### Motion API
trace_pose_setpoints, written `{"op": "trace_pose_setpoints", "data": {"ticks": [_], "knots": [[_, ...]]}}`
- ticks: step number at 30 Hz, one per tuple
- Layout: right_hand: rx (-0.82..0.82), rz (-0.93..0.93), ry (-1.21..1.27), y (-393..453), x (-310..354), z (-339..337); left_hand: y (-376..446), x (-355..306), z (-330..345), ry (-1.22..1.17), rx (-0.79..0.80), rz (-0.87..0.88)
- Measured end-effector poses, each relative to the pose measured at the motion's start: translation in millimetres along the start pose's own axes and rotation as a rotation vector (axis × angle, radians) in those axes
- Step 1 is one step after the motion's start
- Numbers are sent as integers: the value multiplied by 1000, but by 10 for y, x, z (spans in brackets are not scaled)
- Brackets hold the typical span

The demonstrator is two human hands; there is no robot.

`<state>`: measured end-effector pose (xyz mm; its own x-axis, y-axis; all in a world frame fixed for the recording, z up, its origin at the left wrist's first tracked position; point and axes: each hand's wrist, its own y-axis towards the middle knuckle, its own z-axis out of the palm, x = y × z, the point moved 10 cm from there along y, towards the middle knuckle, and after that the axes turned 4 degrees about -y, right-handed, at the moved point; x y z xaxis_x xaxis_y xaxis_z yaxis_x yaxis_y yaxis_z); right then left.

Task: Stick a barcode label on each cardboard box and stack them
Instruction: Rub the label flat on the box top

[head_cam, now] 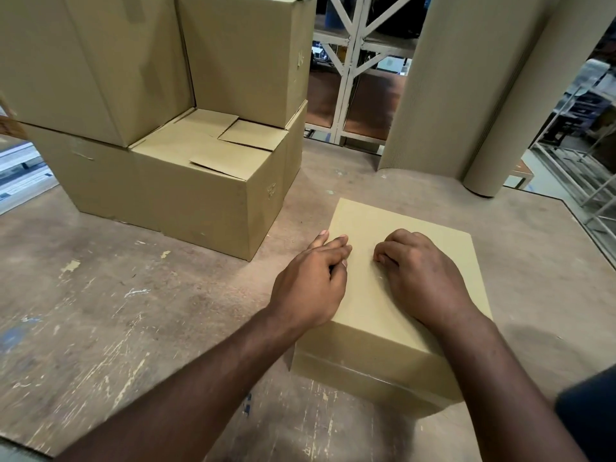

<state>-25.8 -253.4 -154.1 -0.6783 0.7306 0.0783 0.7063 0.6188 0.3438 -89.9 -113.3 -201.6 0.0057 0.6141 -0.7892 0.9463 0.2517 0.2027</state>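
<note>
A: Two hands rest on top of a small cardboard box (393, 285). How do the fingers lie?

B: Left hand (308, 288): fingers partly curled, tips at the box's left edge, one finger reaching past it. It grips nothing that can be seen. Right hand (418, 278): fingers curled under, knuckles up, pressed on the box top. Whether something small is pinched beneath cannot be told.

A: Where does the box lie relative to the hands?

B: Directly under both, its top flat and closed, its near side facing the camera. No label is visible on the faces shown.

A: And the other boxes?

B: Well apart, to the upper left, a stack (173, 181): one wide box at the bottom with loose flaps on top, and two taller boxes (100, 61) set on it, side by side.

A: What surface, what room?

B: A worn, scratched brown worktable (100, 311) bears everything. Two large rolls of corrugated cardboard (466, 85) stand upright at the far right edge. Behind them, a pale metal frame (353, 61) with diagonal braces; at far right, metal shelving (586, 155), blurred.
</note>
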Motion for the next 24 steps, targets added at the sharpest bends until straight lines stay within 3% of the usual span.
{"op": "trace_pose_setpoints", "data": {"ticks": [5,9,24], "knots": [[3,-41,54,-71,32,27,15,8,12,-1,0,-3],[-86,110,279,-124,-225,-6,7,19,15,-17,-6,-11],[-34,105,219,-117,-160,29,1,-18,-5,-1,-3,5]]}}
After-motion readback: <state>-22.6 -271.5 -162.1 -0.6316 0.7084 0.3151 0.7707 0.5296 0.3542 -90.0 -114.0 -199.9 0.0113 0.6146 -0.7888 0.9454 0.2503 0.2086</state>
